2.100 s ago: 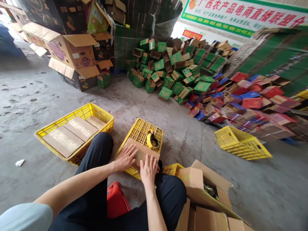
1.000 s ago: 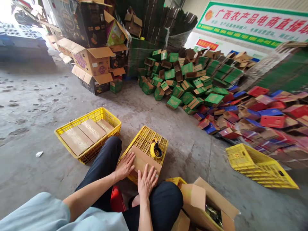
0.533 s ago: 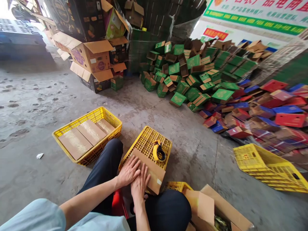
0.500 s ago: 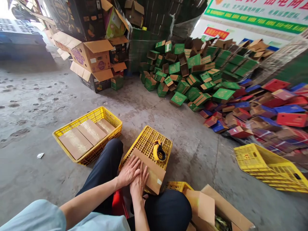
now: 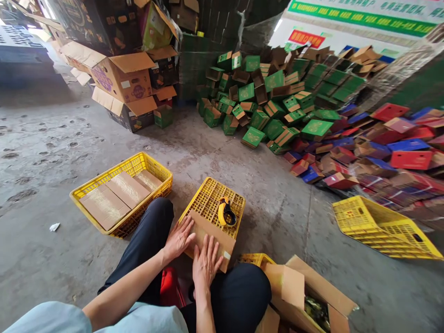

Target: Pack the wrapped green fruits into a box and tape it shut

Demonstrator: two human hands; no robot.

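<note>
A flat brown cardboard box (image 5: 213, 235) lies on an upturned yellow crate (image 5: 212, 203) between my knees. My left hand (image 5: 177, 238) rests flat on its left end, fingers spread. My right hand (image 5: 206, 262) lies flat on its near side, fingers stretched out. Just beyond the box a yellow tape dispenser (image 5: 225, 212) sits on the crate, apart from both hands.
A yellow crate (image 5: 157, 167) at left holds sealed brown boxes (image 5: 118, 196). An open carton (image 5: 305, 296) stands at my right knee. Another yellow crate (image 5: 381, 226) lies tipped at right. Heaps of green boxes (image 5: 274, 97) and red and blue boxes (image 5: 381, 148) fill the back. A red stool (image 5: 168, 286) is under me.
My hands moved apart again on the box after pressing together near its left end half a second ago. The view has shifted slightly.
</note>
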